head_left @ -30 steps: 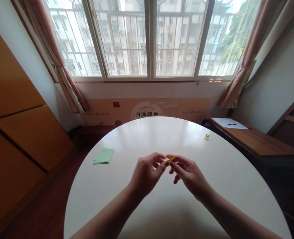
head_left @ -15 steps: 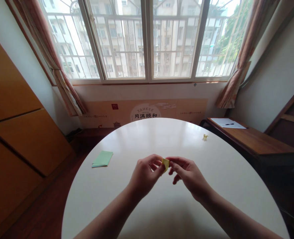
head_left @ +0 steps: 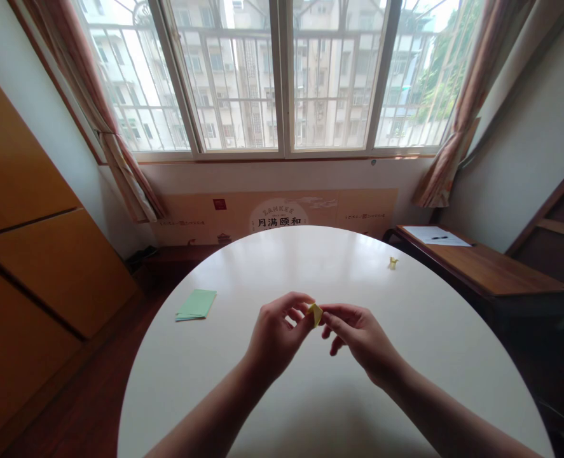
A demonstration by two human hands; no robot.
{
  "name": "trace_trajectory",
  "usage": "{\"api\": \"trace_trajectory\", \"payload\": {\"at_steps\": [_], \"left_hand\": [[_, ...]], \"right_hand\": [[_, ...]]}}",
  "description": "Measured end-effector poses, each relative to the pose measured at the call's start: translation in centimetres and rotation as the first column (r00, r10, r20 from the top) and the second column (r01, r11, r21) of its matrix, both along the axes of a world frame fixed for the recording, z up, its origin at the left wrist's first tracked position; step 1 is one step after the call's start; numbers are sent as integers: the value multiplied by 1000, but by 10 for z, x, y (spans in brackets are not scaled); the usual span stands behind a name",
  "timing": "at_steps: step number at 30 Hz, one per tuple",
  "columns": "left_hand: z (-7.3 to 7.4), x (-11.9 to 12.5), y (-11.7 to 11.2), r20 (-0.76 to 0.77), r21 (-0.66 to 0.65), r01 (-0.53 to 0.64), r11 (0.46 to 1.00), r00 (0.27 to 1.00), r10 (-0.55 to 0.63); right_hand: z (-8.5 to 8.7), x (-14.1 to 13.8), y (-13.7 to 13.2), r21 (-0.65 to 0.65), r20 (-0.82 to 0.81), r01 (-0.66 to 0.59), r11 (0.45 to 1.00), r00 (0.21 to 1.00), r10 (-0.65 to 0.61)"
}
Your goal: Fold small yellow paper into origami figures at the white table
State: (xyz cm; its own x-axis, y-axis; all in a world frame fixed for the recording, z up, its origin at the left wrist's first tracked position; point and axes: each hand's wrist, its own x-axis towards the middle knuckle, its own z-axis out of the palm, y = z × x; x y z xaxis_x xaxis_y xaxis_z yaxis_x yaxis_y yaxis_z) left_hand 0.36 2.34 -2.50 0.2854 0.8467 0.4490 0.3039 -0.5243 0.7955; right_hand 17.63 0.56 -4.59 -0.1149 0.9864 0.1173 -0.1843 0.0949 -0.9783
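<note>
A small piece of folded yellow paper is held up over the middle of the white round table. My left hand pinches it from the left between thumb and fingers. From the right, my right hand grips its edge with thumb and index finger, while the lower fingers hang curled beneath. Part of the paper is hidden behind my fingertips. A small folded yellow paper figure stands apart, toward the table's far right.
A stack of green paper sheets lies at the table's left. Beyond the right edge stands a wooden desk with a white sheet and a dark pen on it. An orange cabinet is at the left, and a barred window behind.
The yellow paper has turned between my fingers and now shows a more pointed shape. Both hands have shifted very slightly left.
</note>
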Motion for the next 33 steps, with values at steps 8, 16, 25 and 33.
{"api": "trace_trajectory", "payload": {"at_steps": [8, 16, 25, 33], "left_hand": [[2, -2, -1, -7, 199, 61, 978, 998, -61], [4, -1, -3, -12, 241, 62, 969, 998, -61], [1, 0, -3, -34, 209, 10, 978, 999, -3], [-1, -1, -2, -103, 177, -15, 984, 994, 34]], "right_hand": [[4, -1, -6, -144, -124, -147, 979, 984, 129], [6, -2, -8, -174, -187, -249, 953, 958, 217], [5, -1, -7, -184, -187, -213, 960, 966, 179], [5, 1, -6, -138, -132, -151, 979, 982, 133]]}}
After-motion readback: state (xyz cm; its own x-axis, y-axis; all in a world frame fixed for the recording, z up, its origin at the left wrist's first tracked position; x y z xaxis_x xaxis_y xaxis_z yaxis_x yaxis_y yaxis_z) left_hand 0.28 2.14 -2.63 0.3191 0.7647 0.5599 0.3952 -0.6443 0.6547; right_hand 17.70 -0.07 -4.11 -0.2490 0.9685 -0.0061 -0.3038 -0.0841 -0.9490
